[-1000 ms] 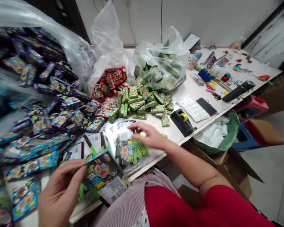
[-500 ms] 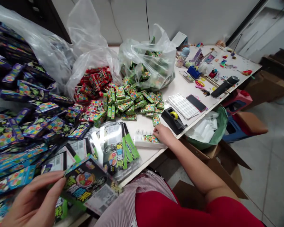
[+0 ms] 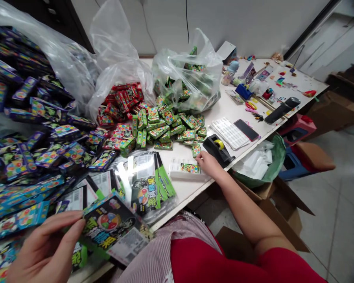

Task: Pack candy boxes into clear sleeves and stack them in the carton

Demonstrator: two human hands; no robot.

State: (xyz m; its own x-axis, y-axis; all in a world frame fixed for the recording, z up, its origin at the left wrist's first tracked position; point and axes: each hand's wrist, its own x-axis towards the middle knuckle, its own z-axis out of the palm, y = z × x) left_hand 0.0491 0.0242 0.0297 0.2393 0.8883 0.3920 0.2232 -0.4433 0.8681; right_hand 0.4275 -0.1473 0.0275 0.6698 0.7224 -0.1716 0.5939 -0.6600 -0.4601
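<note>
My left hand (image 3: pixel 47 245) pinches the upper corner of a black candy packet (image 3: pixel 112 226) printed with coloured candies and a pale label panel. That packet is tilted over the table's front edge. My right hand (image 3: pixel 210 163) is at the right end of a small white tray (image 3: pixel 188 175), its fingers pressed together. Whatever is between those fingertips is too small or hidden to make out. On the tray lies a small green candy box (image 3: pixel 190 168), just left of the fingers. Flat black-and-green packets (image 3: pixel 149 188) in clear plastic lie between my hands.
Purple candy boxes (image 3: pixel 73 151) heap up at left, beside red boxes (image 3: pixel 125 98) and green boxes (image 3: pixel 157 127) spilling from clear bags. A tape dispenser (image 3: pixel 218 151), label sheets (image 3: pixel 228 133) and a phone (image 3: pixel 246 129) lie right. Below the edge stands a green bag (image 3: pixel 279 157).
My right hand has shifted slightly right from the small green box, showing more of it. My left hand still holds the black packet. The whole view has shifted slightly.
</note>
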